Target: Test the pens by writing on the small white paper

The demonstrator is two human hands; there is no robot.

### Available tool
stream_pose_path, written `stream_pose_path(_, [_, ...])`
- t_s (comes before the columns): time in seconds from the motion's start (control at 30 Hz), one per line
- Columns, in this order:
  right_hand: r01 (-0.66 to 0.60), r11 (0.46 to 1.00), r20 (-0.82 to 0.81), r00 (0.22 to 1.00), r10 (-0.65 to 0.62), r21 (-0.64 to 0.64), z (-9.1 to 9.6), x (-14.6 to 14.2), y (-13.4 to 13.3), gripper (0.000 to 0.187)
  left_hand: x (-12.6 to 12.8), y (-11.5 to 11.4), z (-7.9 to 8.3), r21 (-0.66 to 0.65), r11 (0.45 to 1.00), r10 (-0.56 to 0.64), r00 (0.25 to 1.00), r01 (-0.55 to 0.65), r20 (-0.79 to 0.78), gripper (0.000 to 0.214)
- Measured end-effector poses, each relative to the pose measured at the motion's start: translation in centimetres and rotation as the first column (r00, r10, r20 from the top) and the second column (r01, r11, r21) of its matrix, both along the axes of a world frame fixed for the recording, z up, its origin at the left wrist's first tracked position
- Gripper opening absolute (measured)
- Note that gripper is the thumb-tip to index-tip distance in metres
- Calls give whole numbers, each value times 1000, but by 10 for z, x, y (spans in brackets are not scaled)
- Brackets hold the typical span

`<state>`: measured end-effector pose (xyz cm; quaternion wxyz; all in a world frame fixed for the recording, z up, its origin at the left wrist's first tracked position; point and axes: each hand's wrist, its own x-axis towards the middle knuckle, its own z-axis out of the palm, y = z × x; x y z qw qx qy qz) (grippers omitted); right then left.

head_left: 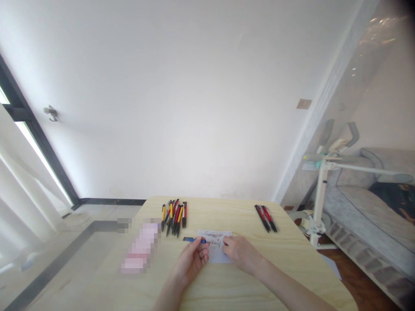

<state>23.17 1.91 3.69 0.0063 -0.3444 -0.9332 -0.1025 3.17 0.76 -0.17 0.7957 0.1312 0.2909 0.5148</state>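
Observation:
A blue pen (pixel 191 239) with a dark end lies across the fingers of my left hand (pixel 192 257), gripped by the thumb. My right hand (pixel 241 254) is closed over the right side of a printed white card (pixel 215 257). What its fingers pinch, if anything, is hidden. The card lies on the table between both hands, with dark marks and a picture on it. Beyond my left hand sits a loose bunch of yellow, red and black pens (pixel 175 216). Several red and black pens (pixel 266 218) lie side by side at the far right.
The light wood table (pixel 233 280) has rounded corners and stands near a white wall (pixel 194 108). A blurred pink patch (pixel 141 248) covers the left edge. To the right are exercise equipment (pixel 320 194) and a grey sofa (pixel 366 198); a curtain (pixel 22 194) hangs at left.

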Motion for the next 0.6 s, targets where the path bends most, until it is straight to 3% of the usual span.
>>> stream_pose_path(0.6, [-33,999,38,999,33,-3,6,0,0,19,-2,0,-4,2,1000,-11,998,11,64,9])
